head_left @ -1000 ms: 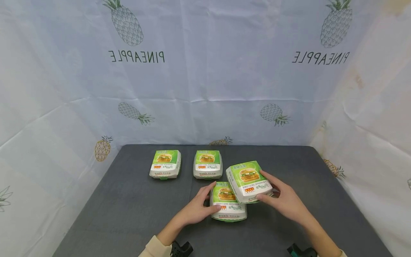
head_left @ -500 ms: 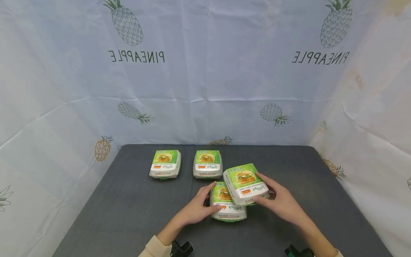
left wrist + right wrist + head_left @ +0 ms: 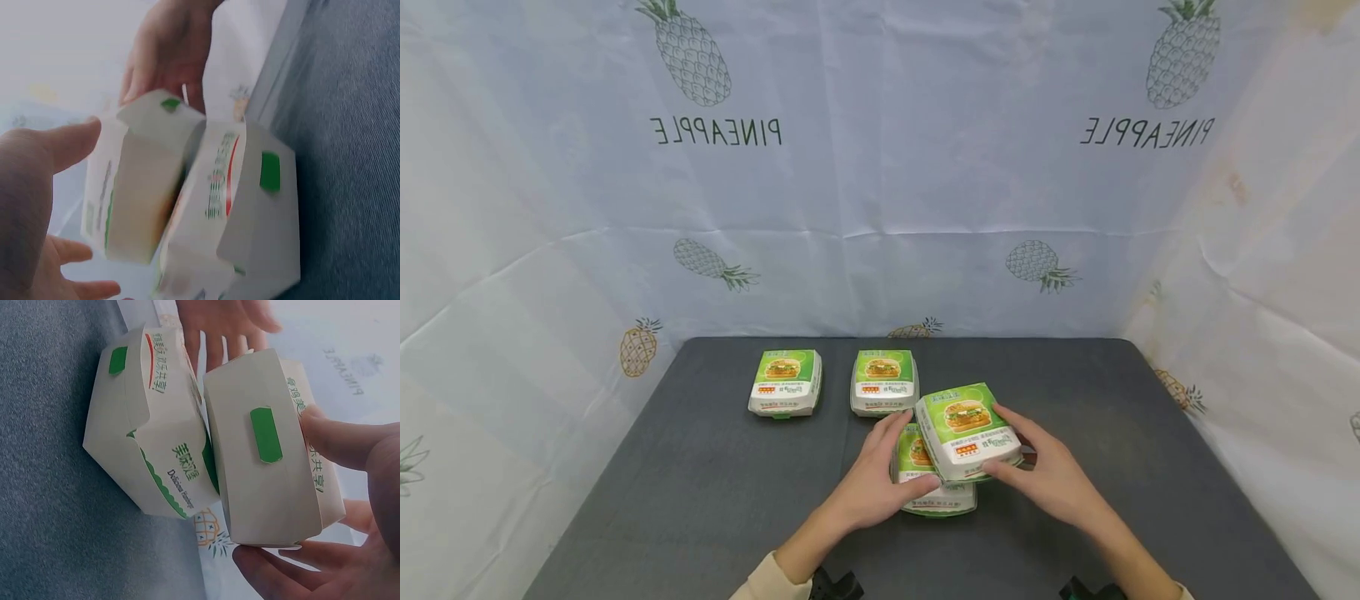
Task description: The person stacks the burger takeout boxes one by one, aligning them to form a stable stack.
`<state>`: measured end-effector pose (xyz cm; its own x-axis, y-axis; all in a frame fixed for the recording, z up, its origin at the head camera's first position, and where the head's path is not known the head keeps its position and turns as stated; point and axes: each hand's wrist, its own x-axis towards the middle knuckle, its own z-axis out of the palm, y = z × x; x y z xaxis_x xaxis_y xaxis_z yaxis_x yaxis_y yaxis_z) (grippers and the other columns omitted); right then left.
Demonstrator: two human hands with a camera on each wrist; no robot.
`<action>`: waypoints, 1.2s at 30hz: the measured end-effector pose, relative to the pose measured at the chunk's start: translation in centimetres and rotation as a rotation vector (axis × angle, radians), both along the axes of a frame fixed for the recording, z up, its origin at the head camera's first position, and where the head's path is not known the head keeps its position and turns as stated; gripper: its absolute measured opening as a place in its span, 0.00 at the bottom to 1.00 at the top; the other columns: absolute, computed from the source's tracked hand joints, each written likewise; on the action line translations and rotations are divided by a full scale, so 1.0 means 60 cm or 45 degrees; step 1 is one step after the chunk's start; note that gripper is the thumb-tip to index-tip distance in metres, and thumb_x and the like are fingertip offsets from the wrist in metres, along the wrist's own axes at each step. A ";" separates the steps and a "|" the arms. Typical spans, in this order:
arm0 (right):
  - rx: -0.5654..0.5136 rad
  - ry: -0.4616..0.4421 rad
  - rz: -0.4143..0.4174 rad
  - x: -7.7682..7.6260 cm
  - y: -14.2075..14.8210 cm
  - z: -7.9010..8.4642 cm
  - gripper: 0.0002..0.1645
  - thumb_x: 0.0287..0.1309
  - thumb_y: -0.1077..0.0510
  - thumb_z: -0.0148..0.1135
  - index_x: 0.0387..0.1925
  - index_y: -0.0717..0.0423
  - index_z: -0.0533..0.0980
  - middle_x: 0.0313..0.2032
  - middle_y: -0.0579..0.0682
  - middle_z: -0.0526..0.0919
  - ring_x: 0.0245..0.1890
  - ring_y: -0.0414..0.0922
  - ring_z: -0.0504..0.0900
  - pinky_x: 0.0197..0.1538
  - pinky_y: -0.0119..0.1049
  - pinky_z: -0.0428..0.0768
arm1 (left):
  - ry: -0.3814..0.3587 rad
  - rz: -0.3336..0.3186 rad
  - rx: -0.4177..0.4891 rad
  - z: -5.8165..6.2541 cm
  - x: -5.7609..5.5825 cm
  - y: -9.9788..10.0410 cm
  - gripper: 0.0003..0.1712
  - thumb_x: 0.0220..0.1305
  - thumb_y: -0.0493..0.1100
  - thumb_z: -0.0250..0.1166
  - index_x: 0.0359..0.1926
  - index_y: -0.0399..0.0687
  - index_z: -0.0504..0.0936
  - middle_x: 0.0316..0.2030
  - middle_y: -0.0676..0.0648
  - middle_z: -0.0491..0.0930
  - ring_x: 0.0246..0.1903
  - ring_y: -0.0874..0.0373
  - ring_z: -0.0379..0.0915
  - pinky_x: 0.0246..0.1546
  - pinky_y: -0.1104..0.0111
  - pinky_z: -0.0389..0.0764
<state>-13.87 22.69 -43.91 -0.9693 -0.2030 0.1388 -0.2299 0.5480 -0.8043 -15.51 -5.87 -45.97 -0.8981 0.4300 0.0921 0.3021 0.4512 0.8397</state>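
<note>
My right hand (image 3: 1054, 477) grips the right side of a green-and-white burger box (image 3: 966, 421), thumb at the front and fingers behind. This box is tilted and overlaps a second burger box (image 3: 942, 502) that lies flat on the table. In the right wrist view, the held box's lower edge (image 3: 220, 487) is right against the lower box's top. My left hand (image 3: 871, 483) is spread at the left of both boxes, its thumb over the lower box's front. The left wrist view shows its thumb (image 3: 75, 140) close to the held box, fingers loose.
Two more burger boxes stand at the back of the dark table (image 3: 715, 500), a left one (image 3: 784, 383) and a middle one (image 3: 884, 383). A white pineapple-print cloth (image 3: 880, 192) hangs around the table's back and sides.
The right hand has brought its burger box left and slightly down over the lower one. The left hand has lifted off the lower box a little and shifted right, toward the held box.
</note>
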 end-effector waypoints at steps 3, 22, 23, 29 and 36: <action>0.010 0.001 -0.018 0.004 -0.004 0.002 0.51 0.57 0.46 0.76 0.76 0.53 0.62 0.60 0.56 0.77 0.52 0.49 0.81 0.48 0.39 0.83 | 0.012 -0.008 0.000 0.005 -0.001 0.012 0.56 0.60 0.68 0.70 0.81 0.60 0.52 0.78 0.49 0.50 0.74 0.46 0.50 0.64 0.41 0.65; -0.337 -0.117 0.041 0.013 -0.025 0.006 0.46 0.61 0.55 0.74 0.75 0.56 0.62 0.72 0.60 0.64 0.65 0.64 0.71 0.50 0.34 0.83 | -0.005 -0.096 0.214 0.023 -0.013 -0.007 0.52 0.67 0.54 0.70 0.82 0.54 0.49 0.78 0.48 0.50 0.71 0.52 0.59 0.65 0.57 0.71; -0.358 -0.125 0.051 0.013 -0.027 0.007 0.46 0.61 0.55 0.74 0.75 0.56 0.62 0.72 0.60 0.63 0.65 0.64 0.71 0.50 0.34 0.83 | -0.011 -0.107 0.234 0.023 -0.013 -0.010 0.52 0.67 0.53 0.70 0.82 0.54 0.49 0.78 0.48 0.51 0.71 0.52 0.59 0.65 0.58 0.71; -0.438 -0.144 0.114 0.015 -0.036 0.009 0.46 0.61 0.58 0.73 0.76 0.57 0.61 0.73 0.61 0.61 0.65 0.64 0.70 0.50 0.36 0.83 | -0.032 -0.152 0.331 0.018 -0.014 -0.027 0.51 0.67 0.47 0.71 0.81 0.50 0.51 0.77 0.44 0.52 0.73 0.48 0.56 0.64 0.61 0.73; -0.485 -0.195 0.190 0.014 -0.043 0.001 0.48 0.61 0.60 0.73 0.77 0.56 0.59 0.74 0.60 0.58 0.67 0.67 0.66 0.50 0.39 0.84 | -0.052 -0.171 0.362 0.008 -0.011 -0.041 0.50 0.66 0.45 0.71 0.81 0.50 0.52 0.77 0.46 0.54 0.73 0.50 0.55 0.62 0.62 0.75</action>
